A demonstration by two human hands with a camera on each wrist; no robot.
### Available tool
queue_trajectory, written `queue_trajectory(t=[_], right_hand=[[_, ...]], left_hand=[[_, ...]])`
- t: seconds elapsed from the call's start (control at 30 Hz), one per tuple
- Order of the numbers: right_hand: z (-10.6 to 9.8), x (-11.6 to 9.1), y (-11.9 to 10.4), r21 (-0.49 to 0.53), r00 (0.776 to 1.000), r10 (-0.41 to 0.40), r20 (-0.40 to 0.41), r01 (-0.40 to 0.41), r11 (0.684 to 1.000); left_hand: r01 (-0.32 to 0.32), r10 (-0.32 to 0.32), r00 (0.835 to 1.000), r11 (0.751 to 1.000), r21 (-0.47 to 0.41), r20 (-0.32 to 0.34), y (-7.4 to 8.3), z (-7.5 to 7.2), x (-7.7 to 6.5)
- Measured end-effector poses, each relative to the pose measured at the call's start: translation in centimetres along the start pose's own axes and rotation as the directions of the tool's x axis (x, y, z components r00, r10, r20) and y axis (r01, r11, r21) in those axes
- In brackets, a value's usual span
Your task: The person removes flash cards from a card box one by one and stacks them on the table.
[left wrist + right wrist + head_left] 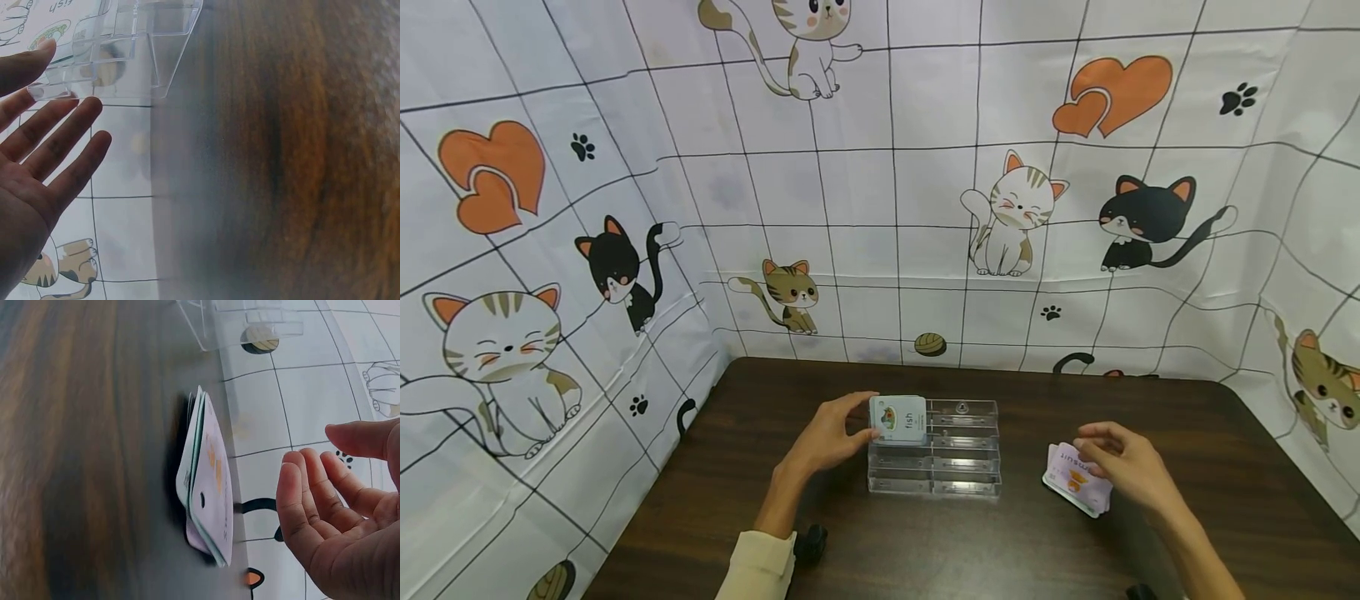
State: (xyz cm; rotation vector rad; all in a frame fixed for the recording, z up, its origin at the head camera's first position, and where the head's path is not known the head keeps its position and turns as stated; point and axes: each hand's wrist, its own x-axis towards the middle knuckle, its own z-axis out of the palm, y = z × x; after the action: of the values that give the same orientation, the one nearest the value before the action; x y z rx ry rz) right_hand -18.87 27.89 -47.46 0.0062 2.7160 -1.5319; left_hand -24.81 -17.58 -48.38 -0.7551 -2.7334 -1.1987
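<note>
A clear plastic tiered rack (966, 442) stands on the table with a card marked "fish" (898, 419) in its upper left part. My left hand (827, 432) pinches the card at its left side, with thumb and index finger at the edge; the other fingers spread out straight in the left wrist view. To the right lies a small stack of cards (1078, 482), its pink top card printed with an orange swimsuit. My right hand (1123, 462) hovers just above the stack, fingers loosely bent and holding nothing; the right wrist view shows a gap between hand and cards.
The dark wooden table (925, 550) reaches back to a white grid-patterned curtain (850, 192) with cartoon cats, which also hangs along both sides. A small black object (811, 543) is beside the left wrist.
</note>
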Motion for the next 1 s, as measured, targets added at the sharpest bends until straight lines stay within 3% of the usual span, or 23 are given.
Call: queue_trajectory(t=[1.0], right_hand=[[3.2,1.3,-3.4,0.065,0.996,-0.082,0.035,0.080,0.995]], left_hand=[[0.017,-0.017,1.000,1.000,0.021,-0.007,-0.3,0.3,0.1]])
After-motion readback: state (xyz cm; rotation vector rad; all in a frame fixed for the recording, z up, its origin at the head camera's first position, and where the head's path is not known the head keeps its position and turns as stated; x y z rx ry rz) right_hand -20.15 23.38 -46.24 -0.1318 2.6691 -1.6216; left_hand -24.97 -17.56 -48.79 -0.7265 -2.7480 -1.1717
